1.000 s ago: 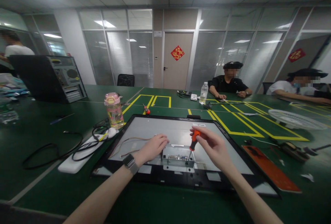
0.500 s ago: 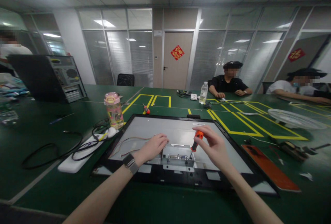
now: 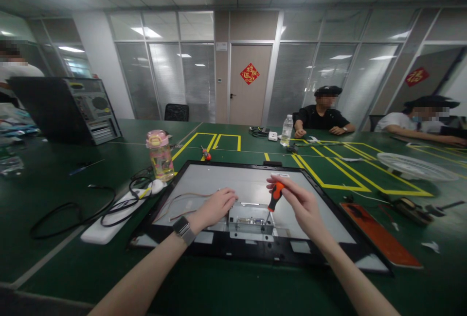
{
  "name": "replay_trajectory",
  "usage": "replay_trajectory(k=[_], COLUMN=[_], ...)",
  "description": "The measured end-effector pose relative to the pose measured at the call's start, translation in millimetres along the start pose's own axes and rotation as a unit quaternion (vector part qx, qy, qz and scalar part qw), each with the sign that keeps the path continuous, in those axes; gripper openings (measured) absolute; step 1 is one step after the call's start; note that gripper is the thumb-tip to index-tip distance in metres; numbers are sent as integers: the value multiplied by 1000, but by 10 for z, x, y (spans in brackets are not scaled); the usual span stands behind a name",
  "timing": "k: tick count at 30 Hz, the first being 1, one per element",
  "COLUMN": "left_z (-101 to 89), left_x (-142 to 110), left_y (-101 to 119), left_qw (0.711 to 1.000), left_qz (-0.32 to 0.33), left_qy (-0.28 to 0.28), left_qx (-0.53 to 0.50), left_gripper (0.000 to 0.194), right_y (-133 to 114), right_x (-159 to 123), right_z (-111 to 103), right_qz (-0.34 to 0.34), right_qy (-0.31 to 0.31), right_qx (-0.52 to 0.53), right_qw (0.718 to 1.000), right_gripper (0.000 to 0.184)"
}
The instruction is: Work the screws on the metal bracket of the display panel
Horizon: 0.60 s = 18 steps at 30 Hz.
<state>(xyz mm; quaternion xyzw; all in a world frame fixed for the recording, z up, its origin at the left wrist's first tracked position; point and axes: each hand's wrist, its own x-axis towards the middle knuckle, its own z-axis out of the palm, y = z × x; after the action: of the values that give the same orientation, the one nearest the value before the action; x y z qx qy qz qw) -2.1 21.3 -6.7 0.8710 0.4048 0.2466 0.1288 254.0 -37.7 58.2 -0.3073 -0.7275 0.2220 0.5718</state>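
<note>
A display panel (image 3: 204, 182) lies face down with its grey back and black frame (image 3: 255, 253) showing. Near its front edge sits a metal bracket (image 3: 251, 228) holding a small circuit board. My right hand (image 3: 297, 197) pinches an orange and black screwdriver (image 3: 275, 197) between thumb and fingers. The shaft slants down to the right end of the bracket, where its tip meets the metal or board; the screw is too small to make out. My left hand (image 3: 215, 206) rests with stretched fingers at the bracket's left end, its thumb hidden. Thin wires (image 3: 175, 199) run beside it.
On the left are a white power strip (image 3: 109, 223) with black cables, a pink-lidded bottle (image 3: 160, 155) and a computer case (image 3: 65, 109). An orange-brown plate (image 3: 379, 236) lies at right. Another screwdriver (image 3: 206, 154) lies beyond the panel. Two people sit across the table.
The screwdriver handle has tilted slightly left and my right fingers have shifted around it. My left hand stays in place. The seated person in black has moved a hand.
</note>
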Motion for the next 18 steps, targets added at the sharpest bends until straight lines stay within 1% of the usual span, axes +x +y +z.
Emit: replay_trajectory(k=[5,7,10,12,15,18], left_z=[4,0,-14,-21,-20,-16], left_x=[4,1,-5,-7,-3,1], left_y=[3,8,26,35,36,30], left_qw=[1000,1000,1000,1000,1000,1000], left_qz=[-1,0,-3,-5,-5,-6], left_qy=[0,0,-4,-6,-3,-3], left_qx=[-1,-1,3,5,5,5], left_gripper=[33,33,33,33,33,33], right_y=[25,24,21,27,30,12], right_x=[-2,-1,2,2,-1,-1], right_z=[14,9,2,3,8,13], right_qz=[-16,-16,7,13,-9,-3], right_qy=[53,38,0,13,43,16], right_qx=[-49,-33,9,0,-42,-16], right_qw=[997,999,1000,1000,998,1000], right_gripper=[15,21,27,24,20,26])
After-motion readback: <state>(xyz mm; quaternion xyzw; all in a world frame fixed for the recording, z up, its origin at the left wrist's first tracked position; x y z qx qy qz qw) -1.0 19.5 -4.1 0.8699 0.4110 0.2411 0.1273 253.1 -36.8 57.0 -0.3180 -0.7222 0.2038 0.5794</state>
